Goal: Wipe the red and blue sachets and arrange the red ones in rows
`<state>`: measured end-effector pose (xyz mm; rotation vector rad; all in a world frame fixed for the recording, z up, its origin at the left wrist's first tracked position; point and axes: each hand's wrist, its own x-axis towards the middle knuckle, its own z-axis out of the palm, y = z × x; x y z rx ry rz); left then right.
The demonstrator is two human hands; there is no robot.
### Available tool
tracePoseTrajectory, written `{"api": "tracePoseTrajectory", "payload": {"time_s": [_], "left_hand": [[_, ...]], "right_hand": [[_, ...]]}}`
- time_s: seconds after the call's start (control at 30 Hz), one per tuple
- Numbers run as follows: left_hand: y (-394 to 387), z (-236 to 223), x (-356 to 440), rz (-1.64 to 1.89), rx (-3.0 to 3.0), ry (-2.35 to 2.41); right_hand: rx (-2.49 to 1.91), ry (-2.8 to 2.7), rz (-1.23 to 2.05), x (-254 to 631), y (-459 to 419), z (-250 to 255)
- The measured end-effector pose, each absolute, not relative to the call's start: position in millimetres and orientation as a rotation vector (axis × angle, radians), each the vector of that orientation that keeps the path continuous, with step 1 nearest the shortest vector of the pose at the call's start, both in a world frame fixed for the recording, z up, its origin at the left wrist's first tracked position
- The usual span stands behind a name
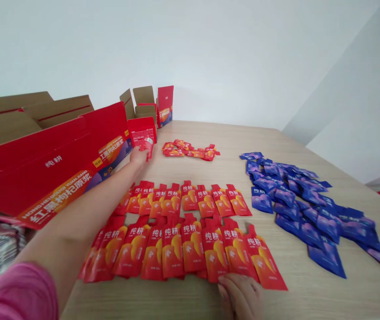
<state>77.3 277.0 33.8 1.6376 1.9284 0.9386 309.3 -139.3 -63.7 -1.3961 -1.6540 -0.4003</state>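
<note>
A pale wooden table (pixel 339 284) spreads before me, with a long red carton (pixel 60 155) open at its left edge and a heap of blue sachets (pixel 303 204) on the right. Two rows of red sachets (pixel 183 235) lie in the middle. My left hand (pixel 139 156) reaches past them, fingers pinched closed on a single red sachet (pixel 148 147) beside the carton; my right hand (pixel 239 295) rests open and empty, touching the near row.

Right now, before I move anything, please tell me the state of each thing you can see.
Lower row of red sachets: lying side by side, overlapping.
Upper row of red sachets: lying side by side, overlapping.
Small group of red sachets: loose, jumbled.
Blue sachets: loose, unevenly piled.
Large red carton: open.
Left hand: holding one red sachet.
Right hand: open, at the lower row's edge.
</note>
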Motion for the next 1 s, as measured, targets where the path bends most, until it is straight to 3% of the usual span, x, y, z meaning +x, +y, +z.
{"api": "tracePoseTrajectory", "payload": {"time_s": [0.13,0.3,0.4,0.47,0.63,0.8,1.0], "left_hand": [[195.7,61.0,71.4,1.167,1.903,1.509],[80.0,81.7,66.1,0.994,2.332,0.741],[38.0,82.7,61.0,0.855,2.643,0.149],[23.5,77.9,56.0,0.823,2.699,0.148],[4.8,59.1,44.7,0.927,1.991,1.175],[-10.2,55.1,42.5,0.603,1.79,1.097],[50.0,61.5,15.2,0.577,1.799,1.293]], "right_hand": [[-1.398,-1.534,-0.021,303.4,-139.3,-41.1],[-1.273,-0.832,1.242,274.5,-123.9,10.5],[-1.045,-0.571,1.658,254.3,-109.8,35.1],[-1.022,-0.485,1.692,242.9,-104.3,40.7],[-1.054,-0.55,1.419,221.5,-97.9,27.3],[-1.319,-0.823,1.066,202.4,-87.2,15.9],[-1.197,-0.972,1.098,195.0,-88.9,14.4]]}}
